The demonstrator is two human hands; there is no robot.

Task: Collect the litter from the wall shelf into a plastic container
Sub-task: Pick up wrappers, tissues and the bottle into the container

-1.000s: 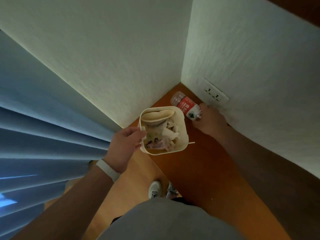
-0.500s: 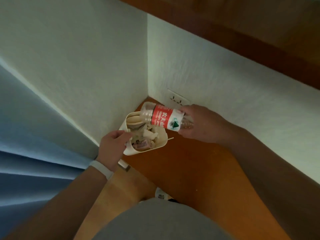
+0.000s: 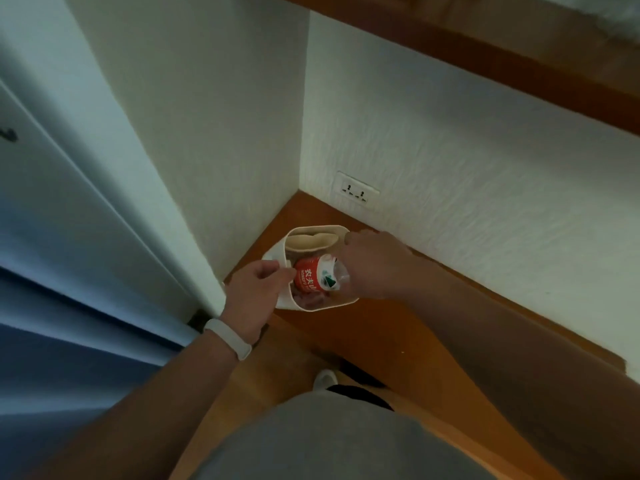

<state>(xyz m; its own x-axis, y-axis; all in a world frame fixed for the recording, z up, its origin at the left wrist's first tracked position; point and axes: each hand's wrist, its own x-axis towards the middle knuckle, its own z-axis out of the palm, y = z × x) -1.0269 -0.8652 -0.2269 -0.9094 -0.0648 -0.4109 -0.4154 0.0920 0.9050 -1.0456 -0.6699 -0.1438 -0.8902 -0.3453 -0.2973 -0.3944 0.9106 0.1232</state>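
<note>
1. The plastic container point(image 3: 277, 252) is gripped by the left hand point(image 3: 254, 292), whose fingers are curled over its left rim. It is held tilted at the far left corner of the wall shelf point(image 3: 381, 337). Whether its base rests on the wood cannot be told.
2. The bottle point(image 3: 313, 278), red-labelled, is held at its clear end by the right hand point(image 3: 375, 268), with the fingers wrapped round it. It is angled down into the container's mouth, and its lower end is hidden inside.
3. Litter is already seen in the container: a cream paper piece point(image 3: 311, 242) at the far side and a pinkish wrapper point(image 3: 310, 301) at the near side.
4. The step in hand is judged to be the release of the bottle into the container.
5. The mouth should be levelled before the grip is loosened, so that nothing is tipped out over the near rim.
6. The bottle is best lowered until it is borne by the litter beneath and only then let go. If dropped, it could bounce or roll out.
7. As the container looks nearly full, the bottle may be left standing proud. A light press downward may be needed, with the rim held firmly against it.
8. The shelf beneath the right forearm is hidden, so it should be checked afterwards.
</note>
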